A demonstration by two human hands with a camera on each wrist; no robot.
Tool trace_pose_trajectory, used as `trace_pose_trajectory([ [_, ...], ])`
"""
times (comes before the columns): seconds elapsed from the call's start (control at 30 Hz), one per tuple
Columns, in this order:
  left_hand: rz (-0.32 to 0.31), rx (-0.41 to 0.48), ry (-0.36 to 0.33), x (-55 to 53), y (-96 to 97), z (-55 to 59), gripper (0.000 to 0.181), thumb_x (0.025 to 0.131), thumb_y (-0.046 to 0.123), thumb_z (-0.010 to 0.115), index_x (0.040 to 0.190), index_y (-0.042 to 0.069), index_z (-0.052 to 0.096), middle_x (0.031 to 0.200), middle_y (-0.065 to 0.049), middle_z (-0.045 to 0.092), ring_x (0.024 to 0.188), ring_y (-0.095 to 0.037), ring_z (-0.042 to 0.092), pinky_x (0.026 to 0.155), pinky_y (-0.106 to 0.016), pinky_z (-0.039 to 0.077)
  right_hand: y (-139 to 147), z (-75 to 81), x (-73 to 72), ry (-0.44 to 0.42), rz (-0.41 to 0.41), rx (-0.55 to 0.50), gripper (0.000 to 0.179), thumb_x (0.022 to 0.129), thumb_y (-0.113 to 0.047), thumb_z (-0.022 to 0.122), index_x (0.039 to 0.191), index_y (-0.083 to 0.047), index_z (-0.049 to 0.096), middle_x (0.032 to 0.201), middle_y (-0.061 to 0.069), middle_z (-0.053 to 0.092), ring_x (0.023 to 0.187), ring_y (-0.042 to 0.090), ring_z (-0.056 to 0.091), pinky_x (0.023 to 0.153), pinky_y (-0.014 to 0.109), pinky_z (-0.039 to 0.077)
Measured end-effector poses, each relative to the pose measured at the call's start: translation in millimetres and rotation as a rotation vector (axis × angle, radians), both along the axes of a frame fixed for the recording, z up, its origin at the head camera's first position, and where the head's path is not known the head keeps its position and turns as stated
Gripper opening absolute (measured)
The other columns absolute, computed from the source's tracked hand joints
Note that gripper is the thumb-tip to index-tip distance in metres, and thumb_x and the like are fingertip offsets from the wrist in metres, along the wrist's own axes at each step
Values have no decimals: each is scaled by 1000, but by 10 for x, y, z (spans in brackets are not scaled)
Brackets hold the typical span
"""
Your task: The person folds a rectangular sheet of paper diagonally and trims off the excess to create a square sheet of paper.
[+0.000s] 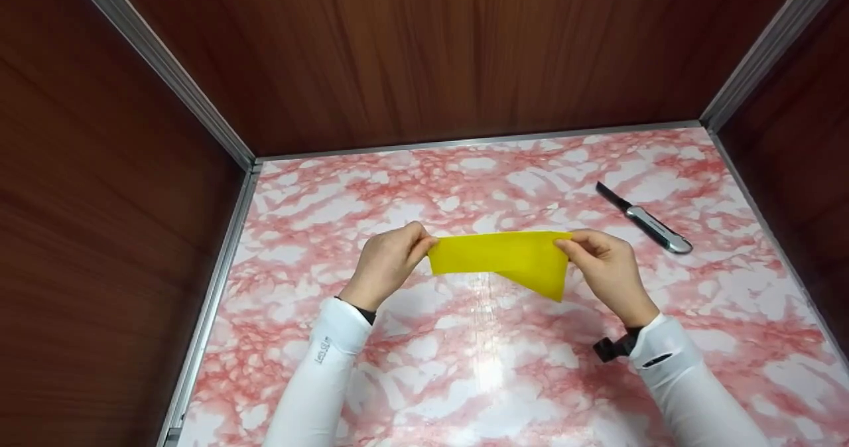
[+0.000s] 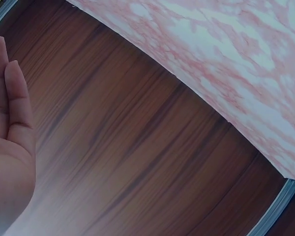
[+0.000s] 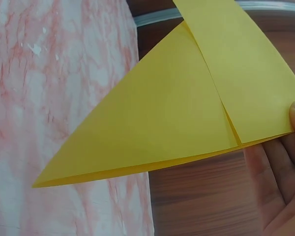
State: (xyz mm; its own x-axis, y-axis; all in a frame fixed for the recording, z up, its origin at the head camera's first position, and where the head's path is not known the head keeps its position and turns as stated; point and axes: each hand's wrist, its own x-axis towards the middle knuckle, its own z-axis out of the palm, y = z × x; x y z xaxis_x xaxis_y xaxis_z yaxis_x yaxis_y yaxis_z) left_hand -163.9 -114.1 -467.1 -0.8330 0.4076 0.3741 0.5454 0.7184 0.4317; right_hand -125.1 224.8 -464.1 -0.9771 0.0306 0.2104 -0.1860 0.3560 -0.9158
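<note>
Stretched between both hands over the table is a folded sheet of yellow paper (image 1: 494, 253). Its top edge runs nearly level, and a pointed flap hangs down at the right end. The left hand (image 1: 392, 261) pinches the paper's left end between thumb and fingers. At the upper right corner, the right hand (image 1: 607, 268) pinches it with the thumb in front. The right wrist view shows the paper's layers (image 3: 152, 108) close up, a triangular part beside a straight band, with the thumb on the band. In the left wrist view only part of the left hand (image 2: 10, 128) appears, at the left edge.
A utility knife (image 1: 653, 227) with a grey and black handle and its dark blade out lies on the table right of the paper. The red-and-white marbled table (image 1: 358, 195) is bounded by dark wood panels (image 1: 424, 49) at the back and sides, with metal edging.
</note>
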Motion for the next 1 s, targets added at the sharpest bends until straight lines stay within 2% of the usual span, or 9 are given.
trace_pose_trajectory([
  [0.17, -18, 15, -42, 3, 25, 21, 17, 97, 34, 58, 94, 18, 64, 82, 10, 65, 63, -6, 50, 59, -24, 45, 11, 10, 4, -15, -3, 9, 20, 92, -23, 69, 97, -4, 74, 87, 11, 71, 77, 28, 63, 67, 25, 53],
  [0.3, -21, -61, -6, 0, 73, 44, 17, 98, 33, 58, 97, 18, 67, 82, 9, 66, 64, -9, 50, 64, -27, 44, 5, 8, 5, -14, -9, 13, 20, 92, -23, 69, 97, -5, 74, 87, 10, 71, 76, 26, 63, 65, 25, 53],
  [0.43, -49, -124, 36, 0, 181, 56, 19, 100, 32, 56, 101, 19, 69, 88, 9, 69, 72, -6, 58, 74, -29, 47, -43, -6, -2, 19, 11, 25, 18, 91, -21, 70, 95, -4, 74, 85, 11, 71, 73, 20, 62, 65, 23, 50],
  [0.57, -87, -139, 29, 16, 276, 58, 17, 100, 30, 55, 103, 18, 67, 89, 9, 70, 71, -4, 60, 68, -26, 49, -72, -49, -26, 58, 28, 24, 16, 91, -17, 70, 94, -1, 73, 84, 13, 70, 72, 16, 60, 66, 21, 49],
  [0.63, -97, -128, 9, 19, 290, 53, 16, 101, 28, 54, 104, 18, 66, 89, 9, 68, 70, -3, 58, 65, -24, 49, -57, -93, -44, 56, 20, 19, 16, 91, -16, 70, 95, -2, 74, 85, 13, 71, 72, 16, 60, 66, 21, 49],
  [0.8, -98, -43, -71, 3, 221, 41, 20, 101, 29, 53, 108, 17, 68, 95, 9, 68, 75, -3, 57, 71, -23, 49, 54, -259, -124, 18, -8, -1, 18, 91, -25, 70, 98, -9, 75, 87, 8, 71, 74, 19, 62, 65, 23, 51],
  [1.0, -11, 116, -181, -27, 104, 38, 21, 95, 41, 59, 93, 22, 68, 83, 13, 64, 63, -7, 50, 57, -26, 43, 137, -322, -162, 11, -32, -25, 22, 90, -31, 71, 98, -12, 76, 86, 7, 72, 75, 22, 64, 64, 25, 53],
])
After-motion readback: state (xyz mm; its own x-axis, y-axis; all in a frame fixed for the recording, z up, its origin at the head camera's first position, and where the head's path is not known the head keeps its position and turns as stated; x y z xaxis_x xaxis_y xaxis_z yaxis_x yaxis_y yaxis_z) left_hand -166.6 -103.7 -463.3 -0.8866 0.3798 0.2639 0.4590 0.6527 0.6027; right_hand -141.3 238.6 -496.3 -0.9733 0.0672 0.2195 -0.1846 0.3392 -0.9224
